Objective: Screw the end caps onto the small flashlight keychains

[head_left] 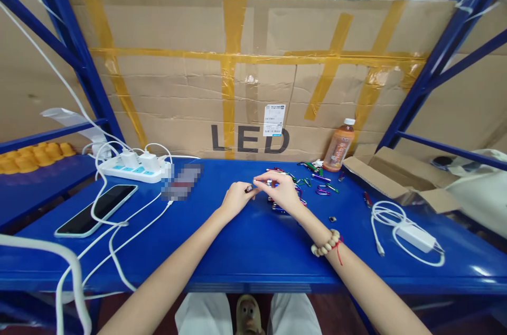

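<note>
My left hand [235, 198] and my right hand [280, 191] meet over the middle of the blue shelf [253, 250]. The left hand's fingers pinch a small dark part [249, 188]. In the right hand's closed fingers is a small silvery piece [262, 182] that touches that part. A heap of coloured carabiner-like clips [312, 179] lies just behind and to the right of the right hand. A small dark piece [332, 219] lies alone on the shelf near my right wrist, which wears a bead bracelet.
A phone [97, 209] and a white power strip [132, 167] with chargers and cables lie at left. An orange drink bottle [339, 147] stands at the back. An open cardboard box [400, 176] and a white charger with cable [412, 234] are at right. Taped cardboard forms the back wall.
</note>
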`<action>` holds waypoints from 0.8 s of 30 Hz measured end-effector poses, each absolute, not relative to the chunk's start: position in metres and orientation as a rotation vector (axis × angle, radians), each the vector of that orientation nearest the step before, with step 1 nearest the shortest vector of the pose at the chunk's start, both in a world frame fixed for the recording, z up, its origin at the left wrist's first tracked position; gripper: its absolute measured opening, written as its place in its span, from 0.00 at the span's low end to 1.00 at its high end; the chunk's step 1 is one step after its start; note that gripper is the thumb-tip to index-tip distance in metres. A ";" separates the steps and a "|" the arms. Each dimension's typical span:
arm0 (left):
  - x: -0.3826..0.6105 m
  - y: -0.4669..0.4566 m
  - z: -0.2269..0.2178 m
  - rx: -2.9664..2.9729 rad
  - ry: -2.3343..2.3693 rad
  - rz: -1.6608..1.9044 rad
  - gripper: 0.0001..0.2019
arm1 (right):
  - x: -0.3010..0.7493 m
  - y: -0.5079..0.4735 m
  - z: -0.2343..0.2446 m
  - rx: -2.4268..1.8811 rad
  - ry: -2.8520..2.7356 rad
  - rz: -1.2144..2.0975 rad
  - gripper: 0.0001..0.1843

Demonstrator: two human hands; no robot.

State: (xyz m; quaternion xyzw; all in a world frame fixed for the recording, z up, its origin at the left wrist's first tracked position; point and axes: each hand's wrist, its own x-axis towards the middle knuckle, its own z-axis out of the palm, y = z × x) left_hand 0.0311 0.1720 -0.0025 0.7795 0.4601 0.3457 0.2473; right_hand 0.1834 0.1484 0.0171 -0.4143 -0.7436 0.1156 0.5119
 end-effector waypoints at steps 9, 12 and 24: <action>0.029 0.172 -0.007 2.084 1.191 0.975 0.11 | 0.178 0.146 0.015 -0.922 -1.962 0.326 0.13; 0.027 0.170 -0.008 2.076 1.228 0.986 0.09 | 0.179 0.146 0.011 -0.896 -2.048 0.302 0.11; 0.025 0.173 0.008 1.835 1.260 1.449 0.22 | 0.186 0.154 0.003 -1.198 -2.172 0.029 0.16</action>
